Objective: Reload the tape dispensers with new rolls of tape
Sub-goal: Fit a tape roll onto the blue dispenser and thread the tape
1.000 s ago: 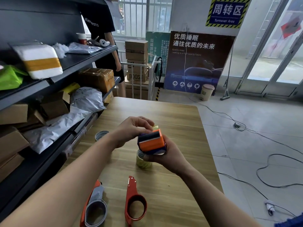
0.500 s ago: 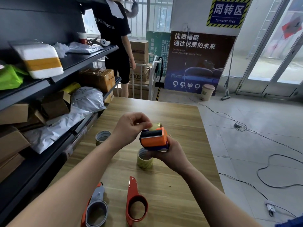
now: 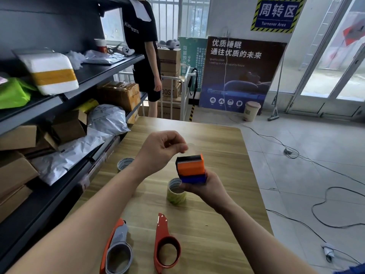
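Lifted left grip [image 3: 164, 151], pinching clear tape end [image 3: 190, 149], above orange dispenser [image 3: 190, 168] clasped in right grip [image 3: 206, 187]; likely finishing this reload's threading.

Orange-blue dispenser [image 3: 191, 169] aloft, yellowish roll [image 3: 176, 191] upright

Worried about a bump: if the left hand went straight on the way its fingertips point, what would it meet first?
The left hand's curled fingertips aim right and slightly down: likely the orange dispenser in the right hand first, though depth is unclear.
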Available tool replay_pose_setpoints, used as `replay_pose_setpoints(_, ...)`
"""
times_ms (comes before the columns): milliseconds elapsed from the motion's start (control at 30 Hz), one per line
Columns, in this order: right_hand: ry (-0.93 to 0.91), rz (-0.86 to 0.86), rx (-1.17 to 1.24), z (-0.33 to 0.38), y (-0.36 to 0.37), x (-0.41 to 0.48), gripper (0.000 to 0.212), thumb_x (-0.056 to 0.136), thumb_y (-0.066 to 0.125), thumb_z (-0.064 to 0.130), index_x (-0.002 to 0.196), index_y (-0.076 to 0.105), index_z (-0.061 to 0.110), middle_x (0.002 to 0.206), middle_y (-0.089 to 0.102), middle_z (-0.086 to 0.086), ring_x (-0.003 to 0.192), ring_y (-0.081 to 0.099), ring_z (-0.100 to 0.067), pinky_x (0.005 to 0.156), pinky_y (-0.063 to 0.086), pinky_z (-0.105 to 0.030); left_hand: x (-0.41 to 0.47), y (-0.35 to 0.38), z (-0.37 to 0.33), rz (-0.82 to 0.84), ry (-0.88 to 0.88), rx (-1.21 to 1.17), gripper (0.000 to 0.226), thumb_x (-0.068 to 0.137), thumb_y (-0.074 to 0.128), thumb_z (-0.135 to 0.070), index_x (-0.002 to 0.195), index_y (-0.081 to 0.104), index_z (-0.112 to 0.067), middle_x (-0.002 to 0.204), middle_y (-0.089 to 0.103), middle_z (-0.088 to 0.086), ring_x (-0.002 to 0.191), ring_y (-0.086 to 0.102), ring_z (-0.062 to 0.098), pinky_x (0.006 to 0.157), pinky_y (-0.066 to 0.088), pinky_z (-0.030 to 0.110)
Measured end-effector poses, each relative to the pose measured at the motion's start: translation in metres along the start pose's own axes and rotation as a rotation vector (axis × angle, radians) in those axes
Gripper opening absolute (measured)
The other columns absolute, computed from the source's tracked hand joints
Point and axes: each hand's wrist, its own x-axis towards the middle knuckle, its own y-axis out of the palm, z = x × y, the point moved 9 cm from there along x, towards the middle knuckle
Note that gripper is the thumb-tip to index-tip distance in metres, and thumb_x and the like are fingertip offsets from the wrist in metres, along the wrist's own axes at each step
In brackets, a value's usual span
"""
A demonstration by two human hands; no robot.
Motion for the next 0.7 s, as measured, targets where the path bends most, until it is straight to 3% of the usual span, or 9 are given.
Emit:
replay_pose_setpoints(167,0.011,-0.001,0.039,-0.001,0.002,0.0,0.03,0.071,0.08,-0.003,0.097,0.065,-0.005,0.085,0.068,-0.013,0.068,0.066,-0.006,0.061,0.052,-0.016,0.002,0.003,-0.002,0.027,0.011,-0.001,0.01,0.083,0.068,-0.004,0.079,0.067,-0.014,0.08,0.071,0.01,0.081,0.068,0.027,0.08,0.055,0.05)
replay_pose_setpoints(267,0.001,-0.015,0.052,-0.002,0.0,-0.001,0.029,0.07,0.081,-0.002,0.094,0.066,0.002,0.085,0.07,-0.012,0.07,0.068,-0.007,0.062,0.052,-0.017,0.0,0.007,-0.002,0.084,0.015,-0.024,0.012,0.086,0.064,-0.004,0.08,0.063,-0.015,0.087,0.073,0.006,0.088,0.071,0.019,0.085,0.056,0.044)
replay_pose_setpoints(400,0.001,-0.025,0.06,-0.003,-0.002,0.0,0.033,0.068,0.083,0.0,0.093,0.066,0.012,0.086,0.072,-0.005,0.074,0.068,-0.007,0.063,0.053,-0.017,-0.002,0.009,0.0,0.135,0.005,-0.111,0.009,0.089,0.057,0.001,0.083,0.058,-0.006,0.084,0.073,0.005,0.086,0.07,0.023,0.083,0.056,0.036)
replay_pose_setpoints(567,-0.021,-0.064,0.054,-0.005,-0.003,0.001,0.031,0.07,0.081,-0.002,0.099,0.068,-0.002,0.094,0.07,-0.026,0.074,0.068,-0.012,0.063,0.052,-0.018,-0.004,0.0,0.005,0.14,-0.038,-0.205,0.006,0.091,0.051,0.002,0.085,0.054,0.001,0.081,0.073,0.003,0.084,0.067,0.021,0.081,0.054,0.029)
replay_pose_setpoints(700,-0.049,-0.077,0.008,-0.008,-0.003,0.003,0.032,0.069,0.083,0.002,0.097,0.069,-0.002,0.094,0.071,-0.025,0.076,0.069,-0.016,0.064,0.053,-0.019,-0.005,-0.001,0.005,0.17,-0.058,-0.24,0.005,0.091,0.051,0.001,0.089,0.053,0.006,0.08,0.072,0.004,0.085,0.065,0.022,0.085,0.054,0.032)
